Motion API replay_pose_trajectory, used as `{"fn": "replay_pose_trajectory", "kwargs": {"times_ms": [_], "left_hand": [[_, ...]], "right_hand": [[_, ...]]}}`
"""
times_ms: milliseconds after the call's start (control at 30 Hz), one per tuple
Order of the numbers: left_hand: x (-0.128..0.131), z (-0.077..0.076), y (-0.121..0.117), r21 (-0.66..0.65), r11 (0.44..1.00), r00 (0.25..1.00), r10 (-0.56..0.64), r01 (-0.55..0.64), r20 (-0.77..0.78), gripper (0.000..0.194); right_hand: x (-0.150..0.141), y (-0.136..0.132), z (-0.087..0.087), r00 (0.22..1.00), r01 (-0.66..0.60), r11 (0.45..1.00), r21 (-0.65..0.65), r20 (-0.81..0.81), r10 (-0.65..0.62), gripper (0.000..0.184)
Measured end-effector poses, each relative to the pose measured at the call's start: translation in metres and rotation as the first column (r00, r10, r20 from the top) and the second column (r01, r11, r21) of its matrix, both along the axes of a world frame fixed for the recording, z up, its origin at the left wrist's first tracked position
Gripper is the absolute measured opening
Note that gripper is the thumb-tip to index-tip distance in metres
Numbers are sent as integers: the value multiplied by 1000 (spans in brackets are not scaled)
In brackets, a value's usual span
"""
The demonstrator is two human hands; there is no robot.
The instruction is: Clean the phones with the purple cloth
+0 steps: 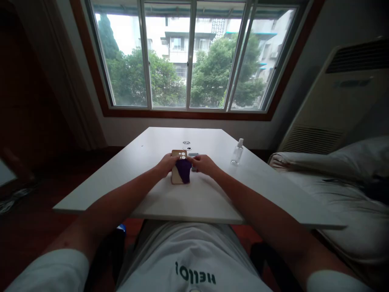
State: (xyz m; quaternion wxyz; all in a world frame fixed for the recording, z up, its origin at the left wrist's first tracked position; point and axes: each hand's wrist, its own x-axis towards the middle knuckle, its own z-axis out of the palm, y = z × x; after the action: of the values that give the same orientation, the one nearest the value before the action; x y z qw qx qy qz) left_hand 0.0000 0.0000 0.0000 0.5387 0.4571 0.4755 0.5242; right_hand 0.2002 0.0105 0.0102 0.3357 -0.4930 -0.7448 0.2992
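Observation:
A tan phone case (175, 177) with round camera holes near its top is held over the middle of the white table. My left hand (165, 164) is closed on the case's left edge, thumb across its upper part. Over the front of the case hangs a dark purple cloth (184, 169). The fingers of my right hand (205, 164) pinch this cloth near the case's upper right side. Partly hidden behind my right fingers, a flat grey object (193, 154) lies on the table; its kind is unclear.
A clear spray bottle (237, 152) stands toward the right edge of the white table (121, 182). Small dark-and-white ring-like items (186, 142) lie beyond the case. To the right is a cushioned seat (304, 178); a window (188, 61) fills the far wall.

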Motion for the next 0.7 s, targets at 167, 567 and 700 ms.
{"fn": "replay_pose_trajectory", "kwargs": {"times_ms": [167,567,700], "left_hand": [[-1,-2,2,-3,1000,1000,-9,9,-28,33],[-31,-10,25,54,988,959,154,-145,-239,46],[-46,-12,35,64,970,936,244,-236,-253,61]], "right_hand": [[-11,-5,-7,998,-57,998,-22,-10,57,40],[17,14,13,851,135,988,-77,-502,-155,26],[35,26,18,812,306,952,23,-528,-248,31]]}}
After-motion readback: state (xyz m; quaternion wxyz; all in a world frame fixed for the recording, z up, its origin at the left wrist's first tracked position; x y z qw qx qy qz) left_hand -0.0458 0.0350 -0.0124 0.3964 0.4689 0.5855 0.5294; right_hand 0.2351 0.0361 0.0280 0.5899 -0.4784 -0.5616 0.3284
